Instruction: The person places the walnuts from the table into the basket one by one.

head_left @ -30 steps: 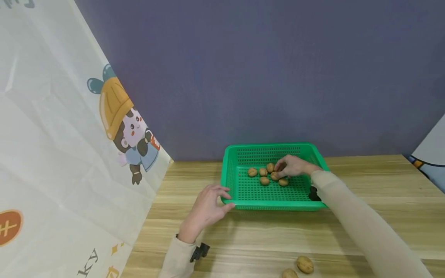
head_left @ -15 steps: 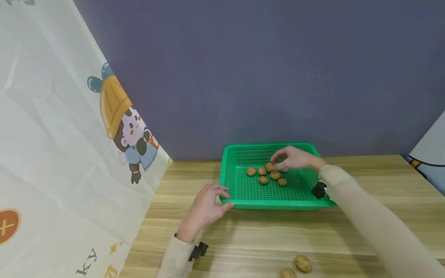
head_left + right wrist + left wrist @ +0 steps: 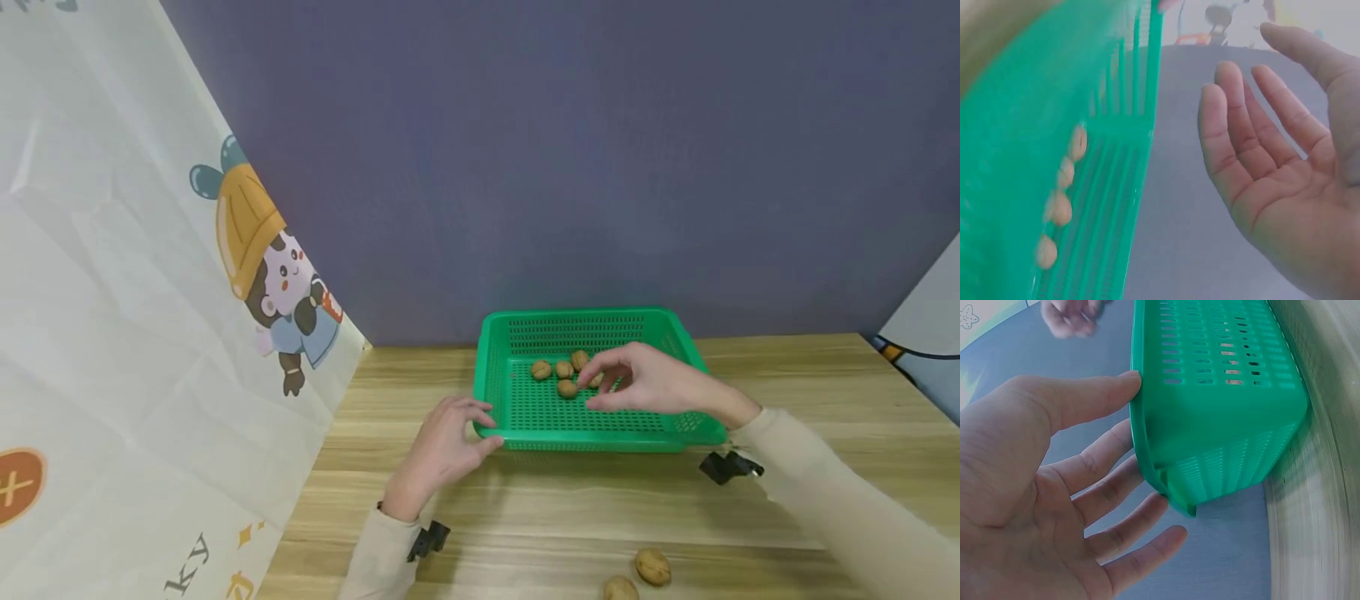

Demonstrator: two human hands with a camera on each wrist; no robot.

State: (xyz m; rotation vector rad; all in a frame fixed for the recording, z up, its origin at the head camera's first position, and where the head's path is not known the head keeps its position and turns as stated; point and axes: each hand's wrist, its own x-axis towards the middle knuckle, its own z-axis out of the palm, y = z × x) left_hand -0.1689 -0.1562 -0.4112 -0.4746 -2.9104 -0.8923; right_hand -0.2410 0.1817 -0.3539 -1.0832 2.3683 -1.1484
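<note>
A green plastic basket (image 3: 585, 439) stands on the wooden table, with several walnuts (image 3: 541, 370) on its slotted floor. My left hand (image 3: 447, 448) is at its front left corner. In the left wrist view, that hand's thumb and some fingertips touch the basket's rim (image 3: 1141, 434), the fingers loosely spread. Over the basket's right half is my right hand (image 3: 647, 381), thumb and fingers apart with nothing between them. It hides part of the walnuts in the head view. The right wrist view shows the bare palm (image 3: 1297, 206) beside the basket wall.
Two more walnuts, one of them whole in view (image 3: 653, 567), lie on the table (image 3: 525, 533) near the front. A dark grey-blue wall (image 3: 570, 167) rises behind the basket. To the left hangs a white printed sheet (image 3: 112, 292) with a cartoon figure.
My right hand has come away from the walnuts it was touching, back toward me and slightly right, with its fingers opened. The left hand has stayed at the basket's corner.
</note>
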